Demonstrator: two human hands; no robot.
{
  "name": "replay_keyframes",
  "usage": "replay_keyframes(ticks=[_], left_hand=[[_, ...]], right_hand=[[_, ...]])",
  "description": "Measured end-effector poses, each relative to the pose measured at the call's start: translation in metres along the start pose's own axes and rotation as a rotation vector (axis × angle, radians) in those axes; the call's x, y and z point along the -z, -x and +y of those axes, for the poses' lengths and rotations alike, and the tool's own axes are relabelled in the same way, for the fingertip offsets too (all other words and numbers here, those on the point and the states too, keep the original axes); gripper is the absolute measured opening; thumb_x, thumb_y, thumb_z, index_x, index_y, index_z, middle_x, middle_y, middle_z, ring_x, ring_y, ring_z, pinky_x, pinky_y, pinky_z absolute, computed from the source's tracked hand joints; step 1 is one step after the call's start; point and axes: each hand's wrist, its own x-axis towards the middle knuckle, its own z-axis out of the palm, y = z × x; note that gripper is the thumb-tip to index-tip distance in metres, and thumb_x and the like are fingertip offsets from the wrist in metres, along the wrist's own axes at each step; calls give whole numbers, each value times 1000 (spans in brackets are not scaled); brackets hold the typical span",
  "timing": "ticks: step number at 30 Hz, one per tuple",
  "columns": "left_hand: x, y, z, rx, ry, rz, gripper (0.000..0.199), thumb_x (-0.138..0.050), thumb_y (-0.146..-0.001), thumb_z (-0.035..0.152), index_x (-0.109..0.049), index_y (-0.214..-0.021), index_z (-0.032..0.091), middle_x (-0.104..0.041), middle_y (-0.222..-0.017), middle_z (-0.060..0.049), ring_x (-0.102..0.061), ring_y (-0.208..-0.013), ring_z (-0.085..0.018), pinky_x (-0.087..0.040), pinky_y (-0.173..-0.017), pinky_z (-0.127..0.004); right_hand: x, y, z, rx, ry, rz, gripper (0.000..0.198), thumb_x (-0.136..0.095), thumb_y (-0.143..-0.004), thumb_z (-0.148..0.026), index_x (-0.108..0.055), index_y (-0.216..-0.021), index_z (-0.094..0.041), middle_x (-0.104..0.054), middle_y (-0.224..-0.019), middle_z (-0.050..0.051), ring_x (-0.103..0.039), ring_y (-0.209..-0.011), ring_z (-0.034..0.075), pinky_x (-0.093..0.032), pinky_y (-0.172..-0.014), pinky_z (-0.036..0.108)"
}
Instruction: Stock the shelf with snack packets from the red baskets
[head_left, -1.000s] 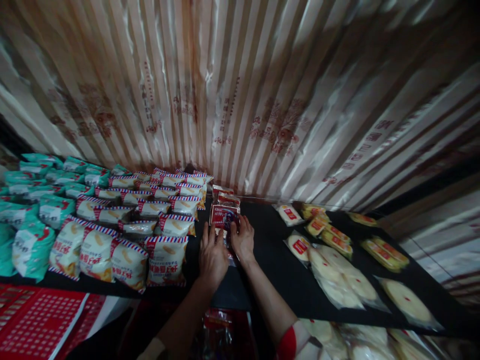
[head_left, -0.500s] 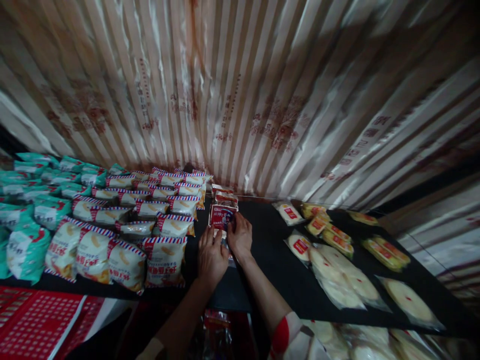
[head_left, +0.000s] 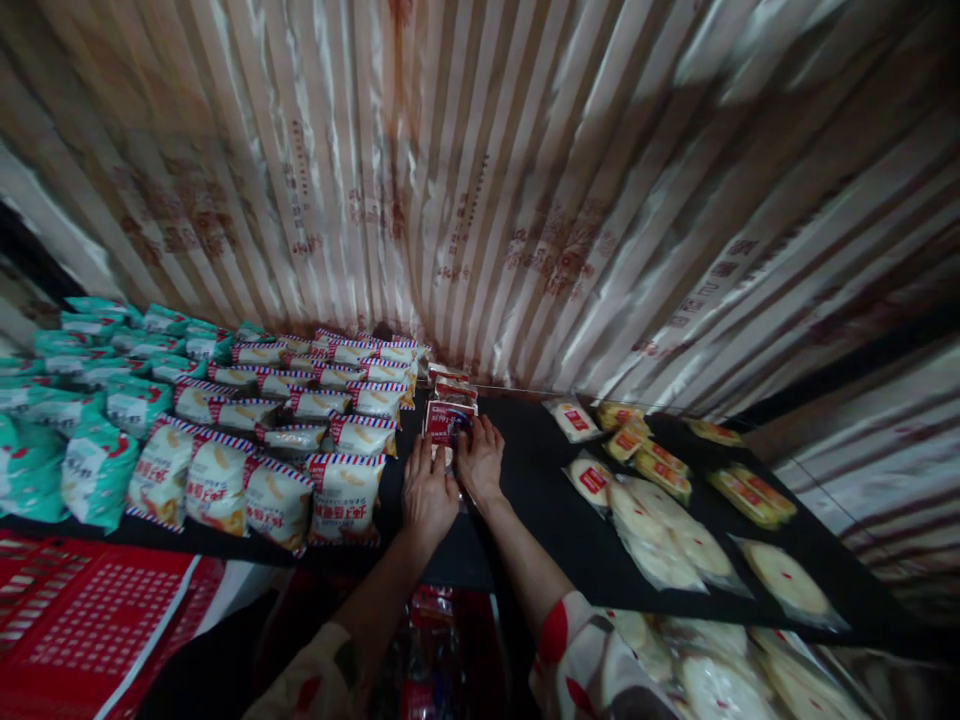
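Note:
A dark red snack packet [head_left: 442,418] with white lettering lies on the black shelf, face up, in front of a short row of similar red packets [head_left: 450,378]. My left hand [head_left: 431,492] is at its lower left edge, fingers bent over the near end. From the right side my right hand [head_left: 481,462] grips the same packet, its fingertips curled along the edge. Both thumbs meet near the packet's bottom, where my hands hide part of it. White chip bags [head_left: 346,500] with striped tops stand just left of my left hand.
Teal bags [head_left: 97,470] fill the far left. Flat round breads in clear wrap [head_left: 652,535] and yellow packs [head_left: 664,470] lie on the right. A red basket [head_left: 112,620] stands below the shelf, and a striped plastic sheet [head_left: 480,200] hangs behind.
The view has shifted slightly, so the goods on the left appear further right. Both hands remain at the red packet, with little change in their grip.

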Motion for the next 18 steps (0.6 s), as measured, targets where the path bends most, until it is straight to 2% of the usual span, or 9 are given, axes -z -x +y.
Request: replay_keyframes(ticks=[3, 5, 8, 11, 13, 15, 16, 17, 18], left_hand=[[13, 5, 2, -63, 33, 43, 38, -46, -80, 13, -55, -117, 12, -48, -133, -16, -33, -132, -28, -35, -104, -46], [25, 14, 4, -91, 81, 60, 34, -43, -82, 12, -57, -112, 11, -52, -128, -16, -39, -127, -26, -38, -103, -42], [45, 44, 3, -154, 201, 43, 32, -40, -81, 9, -59, -106, 15, -60, -114, -11, -52, -110, -20, -44, -97, -37], [64, 96, -4, -177, 324, -45, 32, -37, -81, 7, -60, -99, 18, -63, -103, -8, -56, -100, -17, -47, -92, -34], [71, 138, -12, -72, 363, -177, 29, -37, -82, 8, -62, -93, 18, -63, -97, -7, -56, -98, -17, -46, -91, -33], [72, 178, -21, 140, 408, -395, 25, -41, -81, 9, -62, -90, 19, -62, -99, -6, -56, -101, -16, -42, -96, -32], [70, 195, -26, 326, 446, -513, 25, -44, -80, 8, -62, -92, 20, -61, -105, -5, -54, -105, -16, -40, -98, -31], [67, 210, -31, 579, 481, -589, 25, -48, -79, 7, -62, -95, 21, -60, -110, -3, -52, -111, -15, -37, -101, -29], [63, 222, -34, 699, 468, -609, 27, -52, -77, 6, -61, -98, 19, -60, -111, -5, -51, -113, -18, -36, -100, -31]], right_hand=[[17, 9, -6, 61, -83, 70, 39, -35, -88, -28, -56, -116, -12, -50, -130, 16, -39, -125, 25, -31, -101, 46], [32, 27, -13, 119, -160, 95, 36, -37, -87, -28, -57, -112, -13, -52, -127, 16, -42, -122, 24, -32, -101, 45], [54, 76, -23, 149, -329, 79, 32, -38, -88, -28, -55, -112, -16, -57, -116, 13, -51, -111, 20, -40, -97, 40], [69, 143, -27, 99, -454, -29, 27, -39, -89, -28, -54, -109, -19, -62, -102, 9, -58, -97, 17, -47, -88, 33], [72, 187, -24, 80, -449, -174, 26, -38, -90, -28, -55, -107, -19, -64, -96, 8, -61, -91, 17, -48, -84, 31], [70, 225, -18, 59, -337, -394, 26, -37, -89, -26, -59, -101, -19, -66, -99, 8, -61, -95, 18, -46, -88, 31], [68, 240, -15, 37, -241, -527, 27, -39, -88, -23, -60, -103, -18, -66, -103, 9, -60, -100, 19, -44, -91, 32], [65, 253, -12, 10, -135, -658, 28, -42, -85, -20, -60, -106, -17, -64, -109, 11, -57, -106, 21, -41, -95, 34], [62, 263, -10, -17, -40, -786, 32, -45, -82, -17, -59, -111, -14, -62, -116, 14, -54, -113, 24, -37, -99, 37]])
